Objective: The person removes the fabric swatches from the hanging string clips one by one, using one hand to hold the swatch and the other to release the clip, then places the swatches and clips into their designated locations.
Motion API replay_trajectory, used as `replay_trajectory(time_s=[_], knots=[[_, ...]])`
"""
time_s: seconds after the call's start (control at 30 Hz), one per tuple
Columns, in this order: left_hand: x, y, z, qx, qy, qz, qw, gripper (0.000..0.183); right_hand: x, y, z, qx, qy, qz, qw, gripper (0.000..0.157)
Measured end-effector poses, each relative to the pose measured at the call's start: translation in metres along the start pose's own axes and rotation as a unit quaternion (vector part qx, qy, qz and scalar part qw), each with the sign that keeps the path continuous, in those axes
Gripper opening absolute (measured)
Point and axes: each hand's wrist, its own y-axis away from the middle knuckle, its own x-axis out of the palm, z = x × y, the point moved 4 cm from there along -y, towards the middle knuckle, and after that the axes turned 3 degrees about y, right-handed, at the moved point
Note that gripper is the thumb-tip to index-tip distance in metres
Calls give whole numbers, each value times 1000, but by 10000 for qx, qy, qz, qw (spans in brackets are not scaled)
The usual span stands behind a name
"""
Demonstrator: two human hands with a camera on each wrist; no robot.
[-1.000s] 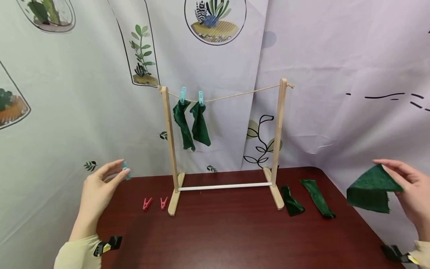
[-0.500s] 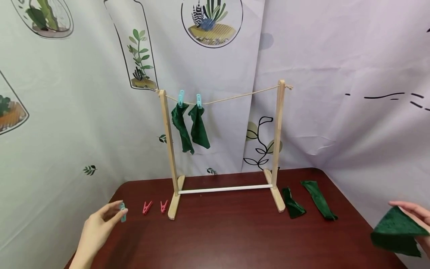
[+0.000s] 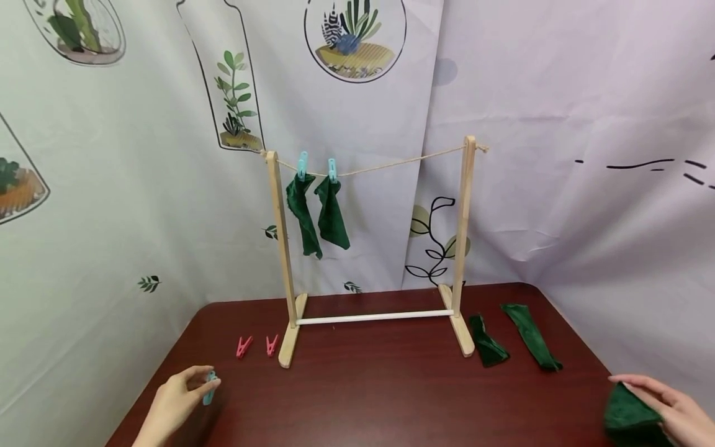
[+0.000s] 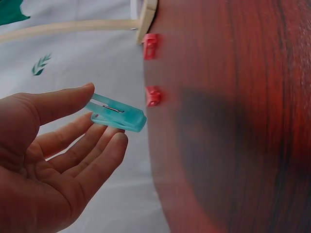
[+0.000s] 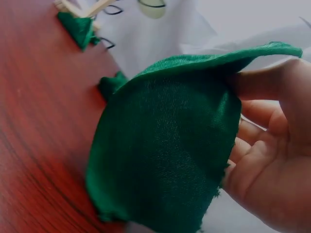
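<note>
My left hand (image 3: 177, 397) pinches a light blue clothespin (image 4: 119, 115) between thumb and fingers, above the table's left front part. At the right, my right hand (image 3: 670, 406) holds a green cloth piece (image 5: 160, 150) by one edge, and the rest of it droops over the table. Two more green cloths, a left one (image 3: 303, 214) and a right one (image 3: 332, 217), hang from the rope (image 3: 399, 163), each under its own light blue clothespin. Two red clothespins (image 3: 243, 346) lie on the table beyond my left hand.
A wooden rack (image 3: 465, 230) with a white lower bar (image 3: 374, 318) stands at the back of the dark red table (image 3: 363, 391). By its right foot lie a short folded green cloth (image 3: 488, 341) and a longer green strip (image 3: 532, 337). A printed curtain (image 3: 357, 124) hangs behind.
Both hands have come down lower toward the near side of the table, still holding the clothespin and the cloth. The right hand swung out rightward, then slightly back in.
</note>
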Motion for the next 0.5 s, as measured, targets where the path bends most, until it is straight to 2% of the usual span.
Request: replay_trajectory(time_s=[0.03, 0.1, 0.17, 0.23, 0.4, 0.5], knots=[[3, -2, 1, -5, 31, 49, 10000, 57, 2, -3, 1, 62, 223, 146, 9996, 37], [9, -5, 2, -21, 72, 110, 9999, 55, 7, -10, 3, 49, 523, 348, 9980, 50], [13, -9, 4, -38, 100, 116, 9999, 53, 11, -16, 2, 204, 494, 462, 9975, 59], [17, -13, 5, -38, 101, 121, 9999, 51, 15, -21, -1, 425, 246, 557, 9972, 65], [21, -23, 8, -60, -8, 129, 9999, 45, 20, -31, -8, 707, -244, 707, 9947, 64], [22, -28, 9, -39, -120, 67, 9999, 42, 21, -36, -11, 631, -156, 740, 9951, 60]])
